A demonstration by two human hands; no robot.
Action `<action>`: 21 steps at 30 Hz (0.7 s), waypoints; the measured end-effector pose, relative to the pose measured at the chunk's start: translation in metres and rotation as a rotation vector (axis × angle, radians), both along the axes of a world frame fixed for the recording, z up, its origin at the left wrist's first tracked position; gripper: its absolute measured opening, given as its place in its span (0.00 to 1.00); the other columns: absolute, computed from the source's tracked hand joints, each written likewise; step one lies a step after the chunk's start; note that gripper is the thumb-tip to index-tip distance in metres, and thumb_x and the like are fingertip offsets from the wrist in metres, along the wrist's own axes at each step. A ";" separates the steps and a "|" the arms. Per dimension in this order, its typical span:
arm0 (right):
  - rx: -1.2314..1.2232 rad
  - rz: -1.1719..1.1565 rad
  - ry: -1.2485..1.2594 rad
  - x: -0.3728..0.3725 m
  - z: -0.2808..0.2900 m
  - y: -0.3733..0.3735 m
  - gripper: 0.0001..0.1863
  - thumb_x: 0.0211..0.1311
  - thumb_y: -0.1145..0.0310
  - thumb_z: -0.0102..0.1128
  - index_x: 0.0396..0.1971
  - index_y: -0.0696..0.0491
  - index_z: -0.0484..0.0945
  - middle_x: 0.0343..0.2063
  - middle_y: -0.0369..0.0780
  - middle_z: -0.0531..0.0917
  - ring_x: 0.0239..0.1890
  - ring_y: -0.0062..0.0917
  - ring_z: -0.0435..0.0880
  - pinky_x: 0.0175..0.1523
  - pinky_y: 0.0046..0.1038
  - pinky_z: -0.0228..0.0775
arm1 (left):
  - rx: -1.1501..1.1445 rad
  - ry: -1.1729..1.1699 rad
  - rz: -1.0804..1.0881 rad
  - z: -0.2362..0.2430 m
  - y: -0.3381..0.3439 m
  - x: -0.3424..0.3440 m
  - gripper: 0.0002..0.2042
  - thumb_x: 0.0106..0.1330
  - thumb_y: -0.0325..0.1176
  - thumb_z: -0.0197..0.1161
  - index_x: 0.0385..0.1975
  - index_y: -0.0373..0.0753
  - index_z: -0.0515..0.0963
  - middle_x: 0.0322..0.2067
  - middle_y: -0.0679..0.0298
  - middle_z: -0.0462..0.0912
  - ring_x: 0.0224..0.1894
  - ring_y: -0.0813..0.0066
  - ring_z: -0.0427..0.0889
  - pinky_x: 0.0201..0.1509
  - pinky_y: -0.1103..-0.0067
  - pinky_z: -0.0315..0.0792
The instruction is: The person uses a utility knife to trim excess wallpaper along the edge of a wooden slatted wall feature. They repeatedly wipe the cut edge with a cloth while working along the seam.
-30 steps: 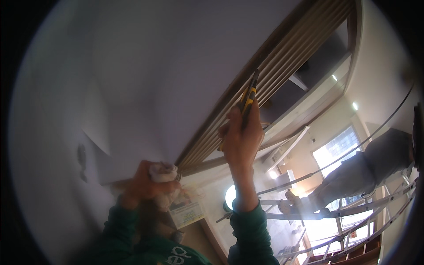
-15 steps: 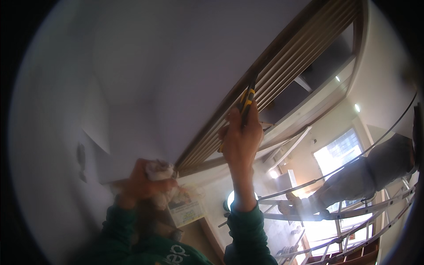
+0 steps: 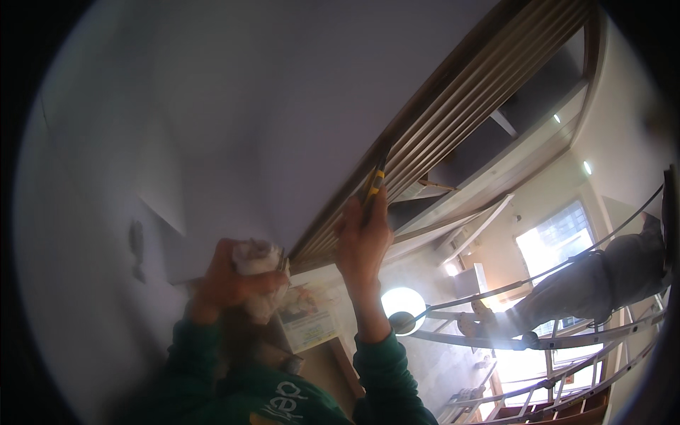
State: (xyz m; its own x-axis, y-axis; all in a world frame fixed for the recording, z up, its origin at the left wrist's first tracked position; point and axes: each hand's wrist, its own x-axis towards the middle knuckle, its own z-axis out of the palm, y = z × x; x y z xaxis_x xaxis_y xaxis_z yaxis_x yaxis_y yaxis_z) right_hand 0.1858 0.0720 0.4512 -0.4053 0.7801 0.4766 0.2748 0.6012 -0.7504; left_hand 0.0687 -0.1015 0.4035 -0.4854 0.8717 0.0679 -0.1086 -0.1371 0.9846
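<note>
My right hand (image 3: 363,244) is closed round a yellow-and-black slim tool (image 3: 375,183), perhaps a utility knife, whose dark tip lies at the slatted wooden strip (image 3: 489,81) overhead, near its dark long edge. My left hand (image 3: 219,276) grips a crumpled white cloth (image 3: 258,283) at the lower end of the strip, below and left of my right hand. A pale, smooth ceiling panel (image 3: 304,92) runs along the strip's left side. Whether the cloth touches the wood I cannot tell.
At the lower right a person in grey trousers (image 3: 602,276) is on aluminium ladders (image 3: 567,340), with a cable (image 3: 602,241) crossing nearby. Behind are a bright window (image 3: 556,230), a round lamp (image 3: 402,301), wooden beams (image 3: 482,219) and a printed board (image 3: 304,329).
My right hand and tool have moved down and left along the slatted strip. My left hand with the cloth sits slightly higher. The background has shifted a little to the right.
</note>
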 end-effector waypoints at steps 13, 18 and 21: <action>0.040 0.080 0.288 0.021 -0.032 -0.019 0.28 0.67 0.68 0.60 0.63 0.67 0.68 0.33 0.47 0.83 0.33 0.29 0.85 0.36 0.30 0.76 | 0.045 0.084 0.091 0.018 0.003 0.005 0.08 0.47 0.27 0.76 0.24 0.35 0.83 0.21 0.67 0.83 0.25 0.80 0.81 0.33 0.81 0.74; 0.251 0.090 0.370 0.001 -0.043 0.006 0.29 0.64 0.69 0.63 0.61 0.68 0.70 0.32 0.45 0.79 0.31 0.28 0.80 0.35 0.30 0.73 | 0.037 0.164 0.106 0.033 0.000 0.013 0.07 0.45 0.26 0.73 0.23 0.35 0.82 0.21 0.67 0.83 0.24 0.80 0.80 0.32 0.82 0.73; 0.261 0.043 0.375 -0.013 -0.044 0.010 0.29 0.64 0.67 0.65 0.61 0.68 0.70 0.32 0.44 0.77 0.29 0.27 0.78 0.34 0.30 0.71 | -0.003 0.202 0.202 0.038 -0.014 0.025 0.06 0.44 0.25 0.71 0.23 0.35 0.81 0.21 0.67 0.82 0.24 0.80 0.79 0.31 0.81 0.72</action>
State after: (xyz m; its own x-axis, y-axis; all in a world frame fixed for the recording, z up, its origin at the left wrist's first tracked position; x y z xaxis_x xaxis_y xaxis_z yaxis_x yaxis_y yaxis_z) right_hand 0.1724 0.0817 0.4070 -0.1966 0.6005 0.7751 -0.0158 0.7885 -0.6148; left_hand 0.0934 -0.1160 0.4413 -0.6263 0.7588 0.1788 0.1191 -0.1335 0.9839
